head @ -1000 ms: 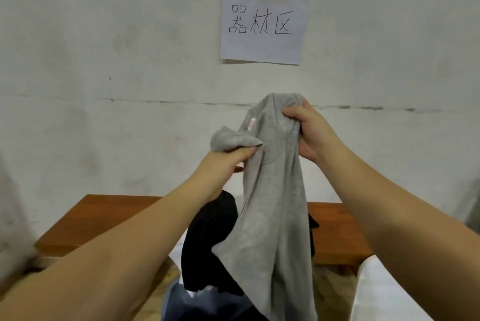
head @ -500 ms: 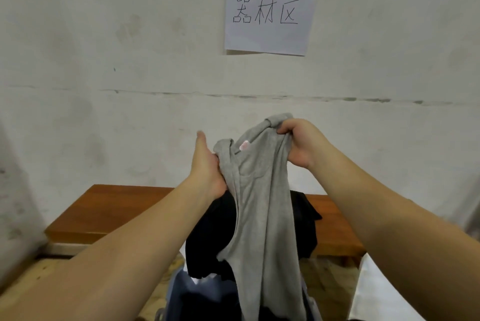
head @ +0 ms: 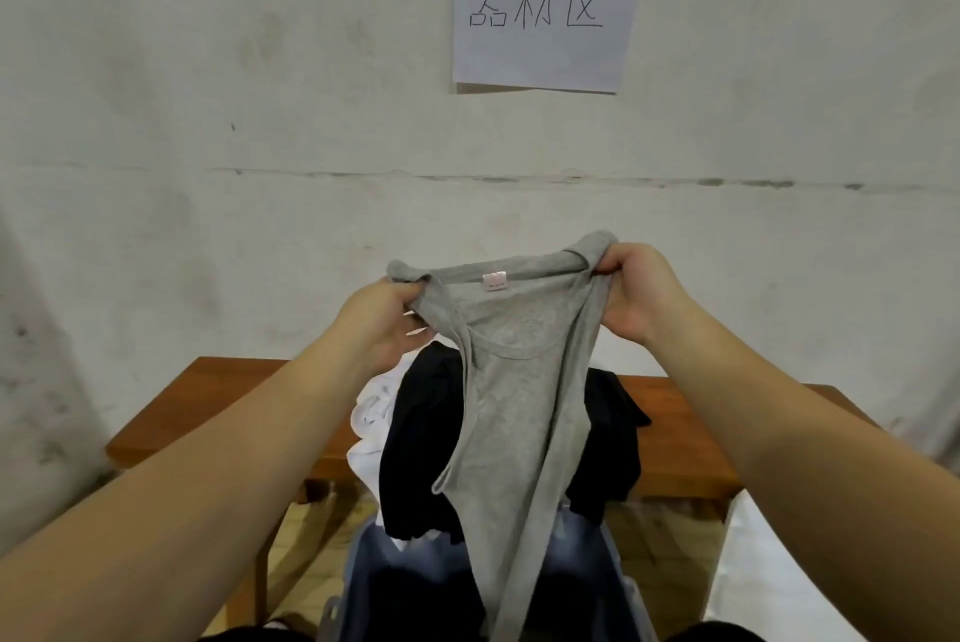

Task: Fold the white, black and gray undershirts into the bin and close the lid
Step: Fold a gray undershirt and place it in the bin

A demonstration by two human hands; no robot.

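I hold the gray undershirt [head: 524, 412] up in front of me by its two shoulder straps, neckline and pink label at the top, body hanging down. My left hand [head: 382, 324] grips the left strap, my right hand [head: 636, 293] the right strap. Behind it the black undershirt [head: 421, 449] lies draped over the wooden bench's front edge, with the white undershirt [head: 369, 428] under it at the left. A translucent blue-gray bin [head: 374, 584] stands open on the floor below the hanging shirt; its inside looks dark.
A wooden bench [head: 727, 433] stands against a stained white wall with a paper sign [head: 543, 15]. A white object [head: 753, 579] sits at the lower right beside the bin. The floor under the bench is pale wood.
My hands have moved apart and lowered, spreading the bunched gray undershirt open by its straps so that its neckline faces me.
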